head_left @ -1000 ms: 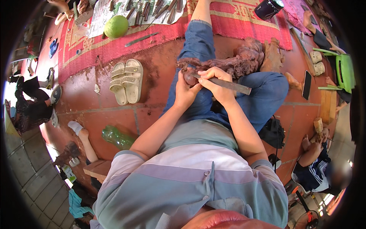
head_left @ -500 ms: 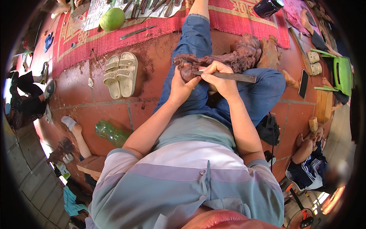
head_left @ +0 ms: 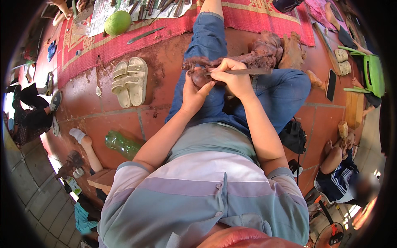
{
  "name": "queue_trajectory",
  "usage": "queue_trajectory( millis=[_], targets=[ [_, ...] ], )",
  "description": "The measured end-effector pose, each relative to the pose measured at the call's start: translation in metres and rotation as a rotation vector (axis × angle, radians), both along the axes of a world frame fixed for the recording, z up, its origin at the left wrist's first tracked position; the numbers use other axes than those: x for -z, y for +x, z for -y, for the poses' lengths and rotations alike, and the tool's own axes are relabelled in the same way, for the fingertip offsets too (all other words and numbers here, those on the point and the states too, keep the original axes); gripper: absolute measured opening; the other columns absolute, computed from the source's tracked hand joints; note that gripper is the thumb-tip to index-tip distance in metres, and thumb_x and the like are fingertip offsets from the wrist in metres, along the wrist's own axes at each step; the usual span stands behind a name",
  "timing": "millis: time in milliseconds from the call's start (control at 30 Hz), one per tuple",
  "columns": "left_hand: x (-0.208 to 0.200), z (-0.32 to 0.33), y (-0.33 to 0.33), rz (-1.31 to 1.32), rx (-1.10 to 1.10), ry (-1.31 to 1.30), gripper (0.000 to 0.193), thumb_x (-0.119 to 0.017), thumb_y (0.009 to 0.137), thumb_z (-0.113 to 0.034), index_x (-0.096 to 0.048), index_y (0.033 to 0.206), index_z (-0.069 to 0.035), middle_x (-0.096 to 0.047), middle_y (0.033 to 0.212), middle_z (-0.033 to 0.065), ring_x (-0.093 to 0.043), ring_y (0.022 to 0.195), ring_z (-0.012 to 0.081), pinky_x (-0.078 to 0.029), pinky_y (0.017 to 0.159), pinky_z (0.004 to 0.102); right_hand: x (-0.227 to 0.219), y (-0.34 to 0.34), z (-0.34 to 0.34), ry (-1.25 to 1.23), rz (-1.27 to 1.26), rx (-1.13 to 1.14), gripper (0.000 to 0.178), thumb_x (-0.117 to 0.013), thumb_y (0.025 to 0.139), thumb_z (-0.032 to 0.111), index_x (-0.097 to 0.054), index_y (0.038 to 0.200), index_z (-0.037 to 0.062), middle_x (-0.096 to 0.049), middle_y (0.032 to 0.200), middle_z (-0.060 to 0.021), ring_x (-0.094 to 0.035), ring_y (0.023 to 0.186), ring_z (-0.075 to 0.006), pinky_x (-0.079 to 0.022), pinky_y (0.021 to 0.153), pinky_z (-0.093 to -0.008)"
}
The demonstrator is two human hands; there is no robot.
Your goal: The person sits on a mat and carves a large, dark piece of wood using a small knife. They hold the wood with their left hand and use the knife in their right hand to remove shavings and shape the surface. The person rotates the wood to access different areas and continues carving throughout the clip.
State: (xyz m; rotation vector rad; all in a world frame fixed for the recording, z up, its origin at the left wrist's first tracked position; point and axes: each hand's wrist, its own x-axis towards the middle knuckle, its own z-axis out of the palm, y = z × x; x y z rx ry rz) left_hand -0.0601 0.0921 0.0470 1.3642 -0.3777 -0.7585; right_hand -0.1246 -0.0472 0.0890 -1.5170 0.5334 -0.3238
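Observation:
Across my lap lies a dark reddish-brown wood carving (head_left: 258, 56), gnarled and knotty along its length. My left hand (head_left: 195, 94) is wrapped round its rounded left end, thumb stretched along the near side. A slim carving chisel (head_left: 250, 72) is gripped in my right hand (head_left: 233, 78), close to its tip. The tip meets the carving's rounded end beside my left thumb, and the handle points right over my bent knee. My right fingers partly hide the carving's middle.
Beige sandals (head_left: 131, 82) stand on the red tiles at left, with a green plastic bottle (head_left: 120, 144) nearer me. A green fruit (head_left: 117, 22), a knife (head_left: 145, 35) and several tools lie on the red mat (head_left: 95, 53). At right are a phone (head_left: 331, 84), a green chair (head_left: 373, 76) and another person.
My right hand has shifted slightly left and up, tilting the chisel flatter, its handle end higher. My left hand still holds the carving. The whole view has shifted a little.

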Motion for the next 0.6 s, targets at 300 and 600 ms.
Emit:
queue_trajectory(
  millis=[300, 600],
  targets=[
    [0.003, -0.002, 0.002, 0.014, 0.013, 0.059, 0.057, -0.07, 0.081, -0.015, -0.035, 0.126, -0.006, -0.053, 0.111, 0.0062, -0.056, 0.092, 0.0111, -0.049, 0.06, 0.0204, 0.004, -0.003, 0.008, 0.265, -0.008, 0.001, 0.014, -0.069, 0.074, 0.008, -0.058, 0.066, 0.0027, -0.059, 0.064, -0.0001, -0.053, 0.062, -0.0046, -0.042, 0.056, -0.021],
    [0.001, 0.001, 0.004, 0.046, -0.024, 0.107, 0.063, -0.072, 0.078, -0.014, -0.035, 0.129, -0.006, -0.052, 0.115, 0.0071, -0.056, 0.094, 0.0117, -0.051, 0.062, 0.0208, 0.001, 0.013, -0.006, 0.167, 0.092, 0.086, 0.015, -0.067, 0.08, 0.009, -0.058, 0.07, 0.0041, -0.058, 0.071, 0.0011, -0.051, 0.067, -0.0031, -0.039, 0.06, -0.0168]
  ],
)
